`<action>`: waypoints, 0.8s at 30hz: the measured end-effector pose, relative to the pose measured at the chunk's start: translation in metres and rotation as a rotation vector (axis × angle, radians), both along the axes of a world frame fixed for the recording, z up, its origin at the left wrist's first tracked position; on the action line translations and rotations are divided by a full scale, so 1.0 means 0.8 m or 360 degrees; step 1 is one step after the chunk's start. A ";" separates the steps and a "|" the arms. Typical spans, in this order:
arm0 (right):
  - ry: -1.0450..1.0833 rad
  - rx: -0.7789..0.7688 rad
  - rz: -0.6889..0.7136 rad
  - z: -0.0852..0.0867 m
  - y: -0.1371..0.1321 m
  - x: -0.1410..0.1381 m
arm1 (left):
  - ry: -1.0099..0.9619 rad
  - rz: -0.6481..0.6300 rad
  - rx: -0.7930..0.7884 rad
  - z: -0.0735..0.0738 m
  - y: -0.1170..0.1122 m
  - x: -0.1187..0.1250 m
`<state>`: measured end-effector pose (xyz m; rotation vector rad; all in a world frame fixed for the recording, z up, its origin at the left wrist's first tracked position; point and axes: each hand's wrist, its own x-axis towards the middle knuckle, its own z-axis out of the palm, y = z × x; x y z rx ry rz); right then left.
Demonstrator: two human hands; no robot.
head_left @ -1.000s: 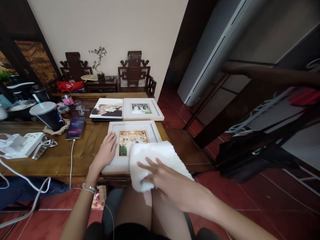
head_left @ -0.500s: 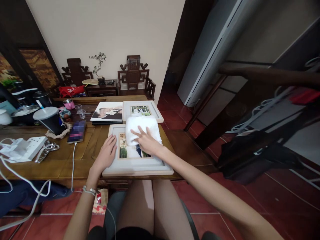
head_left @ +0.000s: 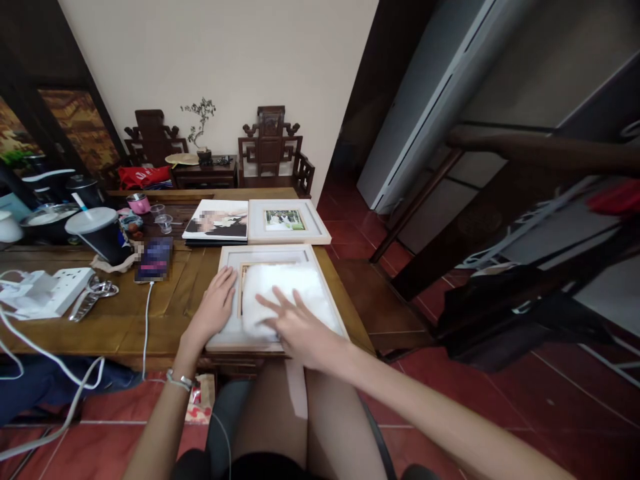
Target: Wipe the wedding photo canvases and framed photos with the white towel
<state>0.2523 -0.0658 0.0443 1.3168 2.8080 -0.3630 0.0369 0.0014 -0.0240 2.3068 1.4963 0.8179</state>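
A light wooden picture frame [head_left: 280, 253] with a white mat lies flat at the near edge of the table. Spread over its photo is a white cloth [head_left: 295, 277], which covers most of the picture. My right hand [head_left: 300, 330] presses down on this cloth from above, its fingers spread; the thumb side is blurred. On the frame's left border rests my left hand [head_left: 219, 303], open, fingers laid flat and nearly together. Behind the frame lie a second picture frame [head_left: 313, 217] with a photo and a white-edged photo print [head_left: 217, 220] on a dark stack.
Leftward on the wooden table [head_left: 185, 320] are a phone [head_left: 154, 259] on a white cable, a lidded cup [head_left: 103, 230] with a straw, a power strip [head_left: 67, 292] and a pink cup [head_left: 139, 203]. Carved chairs stand behind. A dark wooden post [head_left: 460, 220] rises at right.
My right hand has slid the white cloth toward me, from the frame's far side down over the photo. My left hand stays on the frame's left border.
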 end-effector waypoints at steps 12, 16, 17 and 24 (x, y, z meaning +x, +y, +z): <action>-0.0190 0.0396 0.0058 -0.015 0.100 -0.064 | -0.0250 0.0020 0.0043 0.021 -0.013 0.007; -0.0112 0.0166 0.0326 -0.007 0.044 -0.041 | -0.0298 0.0048 0.0046 0.022 -0.015 0.007; -0.0070 0.0083 0.0364 -0.001 0.029 -0.031 | -0.0287 0.0060 0.0046 0.021 -0.014 0.007; -0.0081 -0.0189 0.0055 0.042 -0.007 0.042 | -0.0065 0.0033 0.0059 0.004 -0.002 0.004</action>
